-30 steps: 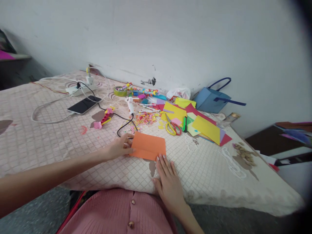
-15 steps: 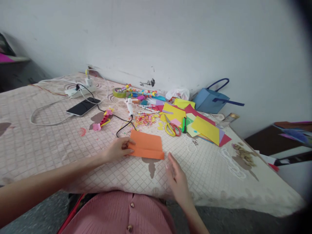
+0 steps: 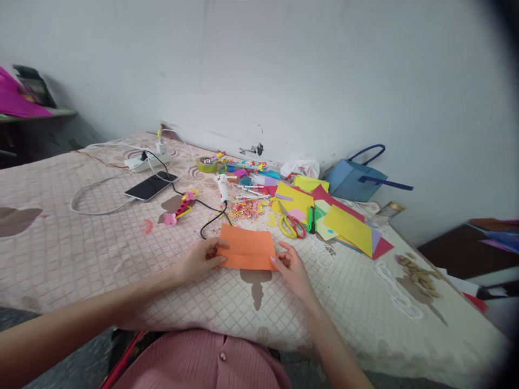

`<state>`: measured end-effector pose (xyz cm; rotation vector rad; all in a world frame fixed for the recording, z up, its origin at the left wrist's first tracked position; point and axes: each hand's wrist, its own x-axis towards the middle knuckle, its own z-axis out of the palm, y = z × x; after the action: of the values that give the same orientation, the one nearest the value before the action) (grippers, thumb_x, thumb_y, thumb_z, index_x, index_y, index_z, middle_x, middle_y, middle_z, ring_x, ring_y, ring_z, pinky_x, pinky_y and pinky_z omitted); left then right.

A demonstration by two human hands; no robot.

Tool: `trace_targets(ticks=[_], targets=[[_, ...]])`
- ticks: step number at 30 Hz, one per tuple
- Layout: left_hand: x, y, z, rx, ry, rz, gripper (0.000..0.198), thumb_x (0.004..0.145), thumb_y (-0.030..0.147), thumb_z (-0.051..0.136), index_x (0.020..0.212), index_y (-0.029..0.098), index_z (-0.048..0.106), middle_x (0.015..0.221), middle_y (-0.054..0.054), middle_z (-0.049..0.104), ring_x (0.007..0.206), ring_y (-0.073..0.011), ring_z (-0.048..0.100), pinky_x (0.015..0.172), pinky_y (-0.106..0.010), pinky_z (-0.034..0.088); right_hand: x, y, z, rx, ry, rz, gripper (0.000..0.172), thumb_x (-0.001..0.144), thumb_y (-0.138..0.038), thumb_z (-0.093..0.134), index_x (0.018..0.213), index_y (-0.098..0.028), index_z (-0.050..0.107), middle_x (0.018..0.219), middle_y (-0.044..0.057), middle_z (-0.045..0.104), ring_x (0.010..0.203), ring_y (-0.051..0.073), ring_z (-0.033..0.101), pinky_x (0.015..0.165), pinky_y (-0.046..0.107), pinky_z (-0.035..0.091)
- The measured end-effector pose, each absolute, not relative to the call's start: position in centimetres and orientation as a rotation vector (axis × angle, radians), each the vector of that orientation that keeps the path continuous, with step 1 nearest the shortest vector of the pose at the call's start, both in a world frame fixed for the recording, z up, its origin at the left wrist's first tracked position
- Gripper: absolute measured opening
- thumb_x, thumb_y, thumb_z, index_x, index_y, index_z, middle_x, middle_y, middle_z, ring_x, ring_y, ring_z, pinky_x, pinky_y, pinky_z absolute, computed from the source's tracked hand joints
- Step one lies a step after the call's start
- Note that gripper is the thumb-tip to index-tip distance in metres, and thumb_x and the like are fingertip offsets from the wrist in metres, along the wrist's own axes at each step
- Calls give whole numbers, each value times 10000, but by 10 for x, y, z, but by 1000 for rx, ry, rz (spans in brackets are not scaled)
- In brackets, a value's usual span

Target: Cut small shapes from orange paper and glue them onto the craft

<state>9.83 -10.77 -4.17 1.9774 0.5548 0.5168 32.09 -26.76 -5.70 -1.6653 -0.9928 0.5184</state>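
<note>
An orange sheet of paper (image 3: 247, 246) with a crease across its lower part is held near the front of the table. My left hand (image 3: 203, 258) pinches its left edge between thumb and fingers. At the lower right corner, my right hand (image 3: 291, 266) grips the sheet with thumb and curled fingers. Just beyond the paper lie a white glue gun (image 3: 223, 188) with a black cord and a heap of small colourful bits (image 3: 246, 209). Scissors (image 3: 288, 224) with yellow and red handles rest to the right, beside a green cutter knife (image 3: 312, 220).
Coloured paper sheets (image 3: 348, 227) are piled at the right, in front of a blue bag (image 3: 352, 181). White string (image 3: 395, 292) and brown pieces (image 3: 417, 275) lie farther right. A phone (image 3: 151, 186), a power strip (image 3: 148, 162) and a pink-flowered craft piece (image 3: 180, 208) are at the left.
My right hand has come to the sheet's right corner and taken hold of it. My left hand still holds the left edge. The whole view has shifted slightly.
</note>
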Motion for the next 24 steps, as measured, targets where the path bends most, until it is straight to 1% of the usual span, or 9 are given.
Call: trace_targets(ticks=[4, 9, 11, 13, 15, 17, 19, 21, 24], targets=[[98, -109, -42, 1974, 574, 551, 266, 778, 329, 548, 978, 165, 610, 729, -15, 599, 670, -147, 567, 570, -241, 443, 318, -267, -62, -1599, -1017, 535, 546, 794, -305, 570, 1281, -148, 380, 729, 0, 585, 666, 163, 590, 624, 299, 504], [99, -101, -48, 1894, 574, 649, 275, 777, 345, 555, 979, 165, 601, 842, -47, 637, 746, -166, 602, 627, -266, 485, 323, -261, -58, -1636, -1160, 355, 469, 843, -316, 497, 1277, -166, 407, 743, 12, 603, 643, 153, 598, 598, 280, 509], [98, -95, -47, 1879, 571, 661, 283, 771, 352, 562, 981, 165, 595, 866, -52, 640, 765, -172, 608, 651, -283, 496, 340, -252, -50, -1768, -1264, 224, 374, 865, -324, 457, 1199, -158, 479, 739, 20, 615, 615, 148, 594, 575, 269, 501], [95, -89, -46, 1879, 597, 661, 293, 768, 366, 564, 978, 163, 589, 878, -56, 639, 780, -180, 613, 661, -295, 501, 364, -241, -41, -1951, -1283, 23, 270, 877, -331, 417, 1022, -153, 558, 805, 54, 633, 689, 160, 603, 640, 283, 496], [91, -85, -45, 1882, 628, 660, 302, 770, 382, 561, 971, 158, 587, 874, -59, 638, 774, -183, 616, 654, -294, 498, 392, -227, -33, -2039, -1249, -59, 202, 851, -314, 452, 907, -150, 556, 838, 78, 620, 770, 183, 592, 731, 315, 473], [88, -82, -45, 1900, 641, 657, 302, 769, 391, 563, 957, 157, 590, 861, -57, 638, 754, -179, 615, 640, -287, 491, 416, -215, -30, -2141, -1226, -105, 162, 769, -289, 570, 856, -157, 532, 883, 95, 601, 853, 211, 570, 786, 332, 440], [84, -80, -47, 1939, 637, 648, 296, 773, 396, 560, 948, 159, 593, 846, -52, 639, 729, -171, 609, 624, -275, 481, 433, -205, -31, -2239, -1204, -107, 231, 693, -259, 655, 837, -161, 504, 885, 106, 593, 884, 236, 557, 778, 332, 424], [79, -79, -47, 2001, 648, 624, 313, 790, 403, 541, 983, 162, 590, 770, -34, 630, 647, -148, 586, 572, -249, 453, 442, -197, -35, -2312, -1189, -82, 259, 677, -228, 673, 837, -157, 481, 851, 115, 597, 843, 245, 568, 734, 322, 419], [71, -77, -43, 2126, 708, 569, 365, 832, 410, 479, 1092, 168, 564, 562, 24, 557, 479, -112, 494, 473, -215, 364, 447, -193, -40, -2355, -1188, -47, 245, 712, -207, 648, 863, -154, 462, 819, 120, 607, 794, 247, 583, 688, 311, 409]])
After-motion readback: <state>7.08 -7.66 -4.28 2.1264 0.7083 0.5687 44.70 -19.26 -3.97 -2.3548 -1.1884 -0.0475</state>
